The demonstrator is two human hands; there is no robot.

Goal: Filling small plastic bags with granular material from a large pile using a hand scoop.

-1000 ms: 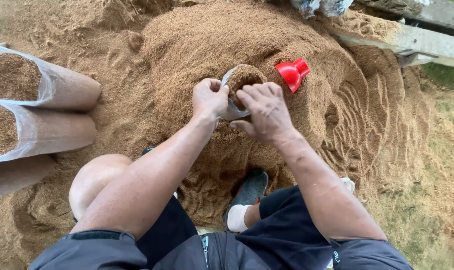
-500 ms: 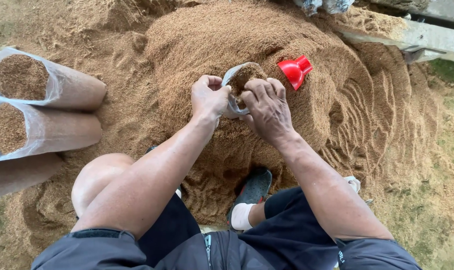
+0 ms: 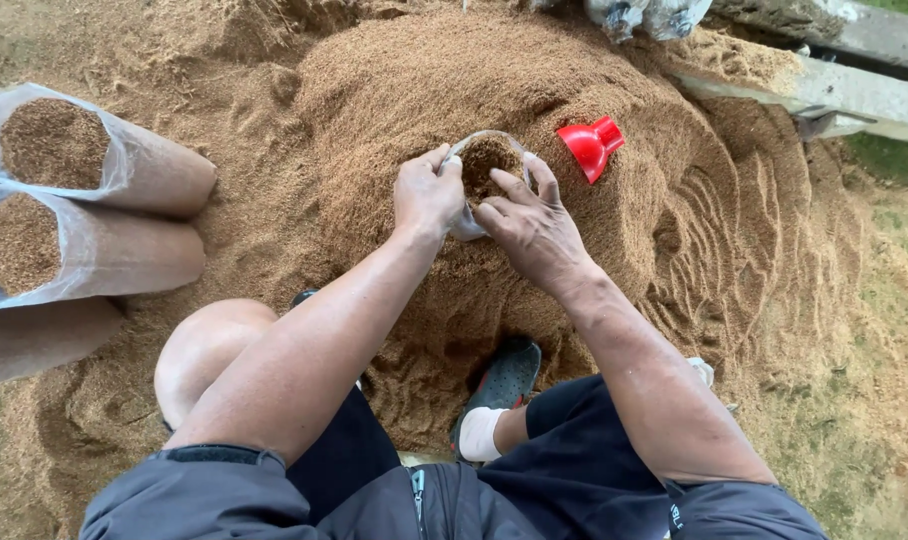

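Observation:
A clear plastic bag (image 3: 486, 160) stands upright in a big sawdust pile (image 3: 424, 70), partly filled with brown sawdust. My left hand (image 3: 426, 195) grips the bag's left rim. My right hand (image 3: 529, 225) holds the right rim, fingers spread along its edge. A red scoop (image 3: 591, 146) lies on the pile just right of the bag, touched by neither hand.
Two filled clear bags (image 3: 84, 150) (image 3: 64, 245) lie on their sides at the left, a third below them. My knee (image 3: 209, 350) and a foot in a grey shoe (image 3: 504, 385) are near the pile. A concrete ledge (image 3: 854, 90) runs at the upper right.
My right hand has shifted from over the bag's mouth to its right rim, so the sawdust inside shows more. The left hand stays on the left rim.

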